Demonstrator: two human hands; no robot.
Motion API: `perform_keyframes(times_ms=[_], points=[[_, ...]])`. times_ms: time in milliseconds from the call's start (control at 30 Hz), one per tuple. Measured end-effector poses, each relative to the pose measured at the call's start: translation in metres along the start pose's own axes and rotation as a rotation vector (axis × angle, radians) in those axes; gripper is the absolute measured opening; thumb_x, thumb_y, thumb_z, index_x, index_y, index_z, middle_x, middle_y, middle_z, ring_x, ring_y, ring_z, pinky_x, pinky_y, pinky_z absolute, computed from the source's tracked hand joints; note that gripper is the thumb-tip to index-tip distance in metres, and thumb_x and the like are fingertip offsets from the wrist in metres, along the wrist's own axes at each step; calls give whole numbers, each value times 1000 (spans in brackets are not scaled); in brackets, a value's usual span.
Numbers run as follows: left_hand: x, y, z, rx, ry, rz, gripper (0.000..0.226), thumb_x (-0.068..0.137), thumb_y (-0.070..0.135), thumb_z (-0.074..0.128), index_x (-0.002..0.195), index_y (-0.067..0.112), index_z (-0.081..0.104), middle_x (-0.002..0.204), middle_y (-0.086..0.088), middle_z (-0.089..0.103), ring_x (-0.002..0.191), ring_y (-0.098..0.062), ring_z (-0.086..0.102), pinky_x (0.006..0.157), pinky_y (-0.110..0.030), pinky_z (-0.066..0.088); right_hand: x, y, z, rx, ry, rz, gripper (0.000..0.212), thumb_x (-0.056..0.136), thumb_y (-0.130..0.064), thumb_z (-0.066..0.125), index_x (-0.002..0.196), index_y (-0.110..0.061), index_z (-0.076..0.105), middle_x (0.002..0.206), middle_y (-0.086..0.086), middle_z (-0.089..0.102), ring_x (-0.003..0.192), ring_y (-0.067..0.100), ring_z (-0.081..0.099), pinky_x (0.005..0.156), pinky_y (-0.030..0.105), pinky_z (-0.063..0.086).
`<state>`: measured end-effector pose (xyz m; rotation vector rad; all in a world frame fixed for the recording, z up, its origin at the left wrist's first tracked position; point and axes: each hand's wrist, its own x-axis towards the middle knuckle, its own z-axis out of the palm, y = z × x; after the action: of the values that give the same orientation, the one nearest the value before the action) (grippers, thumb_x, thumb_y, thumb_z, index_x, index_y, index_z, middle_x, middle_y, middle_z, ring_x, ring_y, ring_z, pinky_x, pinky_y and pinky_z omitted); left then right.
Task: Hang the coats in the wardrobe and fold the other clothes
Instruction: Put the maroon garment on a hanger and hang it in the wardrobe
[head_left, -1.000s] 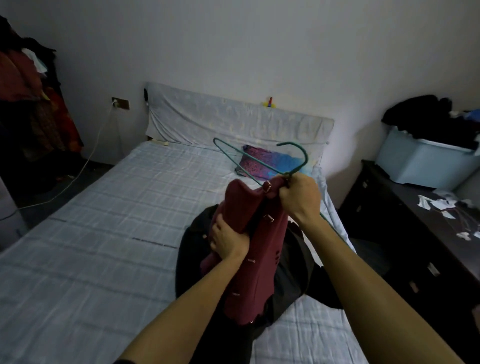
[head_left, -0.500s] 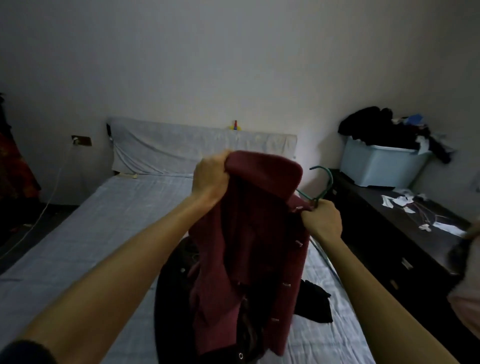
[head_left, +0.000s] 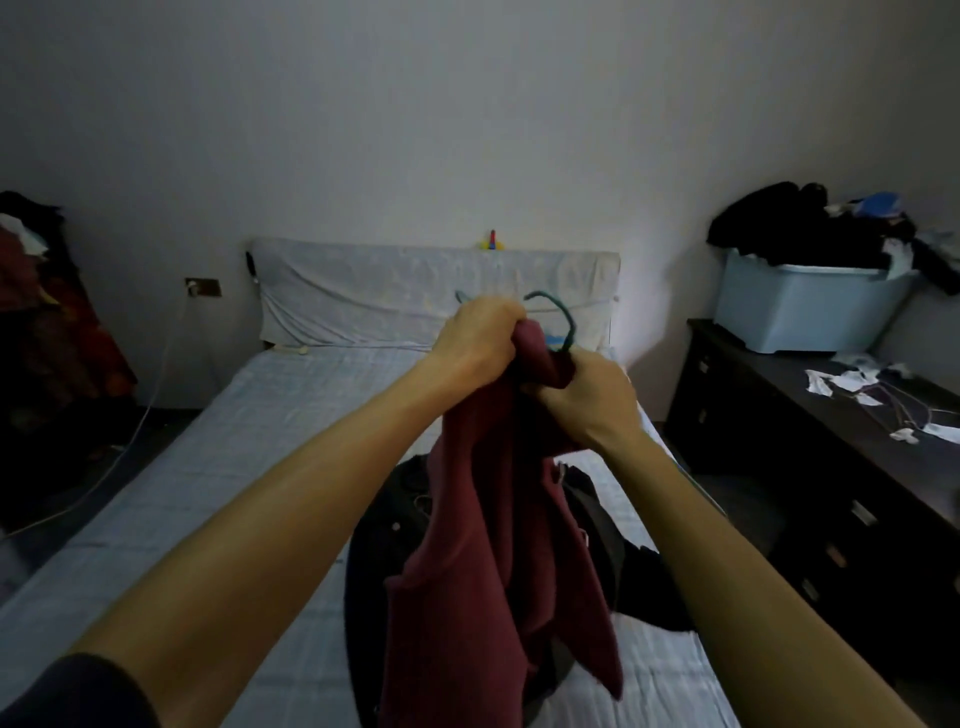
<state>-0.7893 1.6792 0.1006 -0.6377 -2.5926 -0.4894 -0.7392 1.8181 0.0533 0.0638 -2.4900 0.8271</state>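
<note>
Two hands — left hand (head_left: 480, 338), right hand (head_left: 589, 397) — clench the top of one maroon coat (head_left: 498, 545) on one green hanger (head_left: 563, 325), held above the bed (head_left: 234, 467); one blue bin (head_left: 800, 306) holds dark clothes (head_left: 789, 223).

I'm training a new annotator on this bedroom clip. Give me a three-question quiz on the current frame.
1. True or false: both hands grip the red coat.
2. What lies on the bed under the coat? A) dark clothes B) a towel C) shoes
3. What colour is the hanger?

Key: 1. True: left hand and right hand hold its top. 2. A, the dark clothes. 3. Green.
</note>
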Motion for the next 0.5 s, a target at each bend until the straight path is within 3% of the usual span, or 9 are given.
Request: perform_keyframes(times_ms=[100,233,367,433,500], points=[[-24,-11,16,-42,63,-27,28,69,0,54,92,13,64,91,-17,67,87,-36,62,68,-37,47,-7,7,6,-27,33,103,12,77,-29,59,71,-21,52,79,9,65,78,33,61,70,38,49],[-83,-30,82,-183,170,-210,37,80,28,66,116,24,58,98,-9,69,89,-34,63,70,-40,50,-9,6,9,87,96,153,17,67,-32,52,66,-15,52,74,12,63,75,36,59,70,40,51],[-145,-44,160,-264,84,-517,56,74,21,64,128,16,49,103,-11,65,95,-34,61,82,-44,48,-20,10,16,89,93,178,19,68,-29,53,58,-15,46,69,11,59,76,37,59,69,39,49],[-170,-51,183,-332,-49,-708,44,79,17,58,123,17,54,103,-12,66,96,-32,63,83,-42,50,-22,17,10,110,144,227,21,72,-25,57,58,-15,45,74,16,62,78,38,60,71,40,48],[-180,-60,186,-496,-120,-811,25,88,19,56,110,17,66,95,-13,70,85,-28,66,73,-36,52,-20,31,1,55,165,262,16,73,-22,58,64,-12,51,74,16,61,78,37,60,69,37,46]])
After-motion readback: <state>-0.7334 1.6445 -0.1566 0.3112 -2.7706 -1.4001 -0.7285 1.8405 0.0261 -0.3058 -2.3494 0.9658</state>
